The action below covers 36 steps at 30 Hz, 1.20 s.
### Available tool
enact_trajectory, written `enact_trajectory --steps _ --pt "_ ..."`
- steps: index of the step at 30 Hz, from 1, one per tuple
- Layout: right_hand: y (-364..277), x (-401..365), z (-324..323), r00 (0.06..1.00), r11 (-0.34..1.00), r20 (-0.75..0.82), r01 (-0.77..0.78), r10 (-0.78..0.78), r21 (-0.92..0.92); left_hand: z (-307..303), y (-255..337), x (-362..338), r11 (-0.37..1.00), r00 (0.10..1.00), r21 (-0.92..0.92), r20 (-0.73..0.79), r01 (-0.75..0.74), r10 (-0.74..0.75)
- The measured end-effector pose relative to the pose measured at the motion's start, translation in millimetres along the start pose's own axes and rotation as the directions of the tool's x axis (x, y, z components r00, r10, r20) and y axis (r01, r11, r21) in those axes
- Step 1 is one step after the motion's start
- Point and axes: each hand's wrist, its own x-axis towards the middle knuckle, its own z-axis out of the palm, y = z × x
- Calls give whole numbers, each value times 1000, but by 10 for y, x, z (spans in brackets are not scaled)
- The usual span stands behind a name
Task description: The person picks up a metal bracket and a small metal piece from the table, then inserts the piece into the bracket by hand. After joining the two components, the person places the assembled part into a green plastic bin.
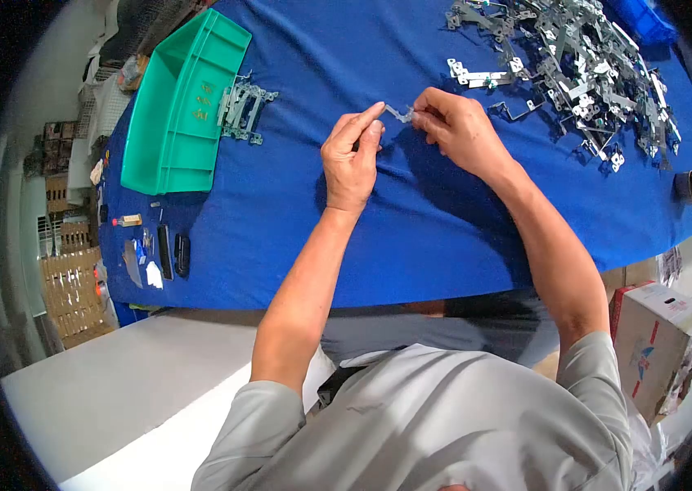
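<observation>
Between my two hands, above the blue cloth, is a small metal bracket (399, 113). The thumb and fingers of my left hand (352, 155) pinch its left end. At its right end, the fingertips of my right hand (459, 131) close on it, with part of the bracket hidden behind them. A large heap of similar metal brackets (579, 69) lies to the right of my right hand. To the left of my left hand, a smaller group of brackets (244, 108) rests against the green bin.
A green plastic bin (170, 155) stands on the blue tablecloth (297, 49) at the left. A dark cylinder (688, 187) sits near the right edge. Several small items, including a black case (182, 255), lie front left. A cardboard box (657, 335) stands below the table at right.
</observation>
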Motion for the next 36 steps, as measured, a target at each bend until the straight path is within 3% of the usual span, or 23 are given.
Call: enact_trajectory --steps 6,13,15,19,22,25,28,36 --pt "52 60 -21 997 907 31 -82 75 414 -30 -1 20 988 993 103 18 -116 115" --pt "74 74 -70 979 965 181 -137 97 224 -2 20 -11 1000 999 -13 31 22 -22" --pt "87 72 -70 980 967 185 -120 79 224 -1 42 -2 1000 999 28 31 -14 13" --pt "60 65 -44 999 975 20 -35 32 218 18 18 12 980 985 106 67 -167 161" --pt "53 67 -17 996 959 -81 -2 26 284 30 1 -6 1000 998 26 65 -5 3" --pt "41 77 -39 998 966 -58 25 -10 258 69 51 -23 961 960 -126 -103 247 -260" --pt "76 60 1 995 978 34 91 -99 189 56 13 -19 963 964 -142 -106 229 -245" --pt "15 28 2 996 994 8 90 -91 68 45 26 -28 955 959 -167 -104 245 -264"
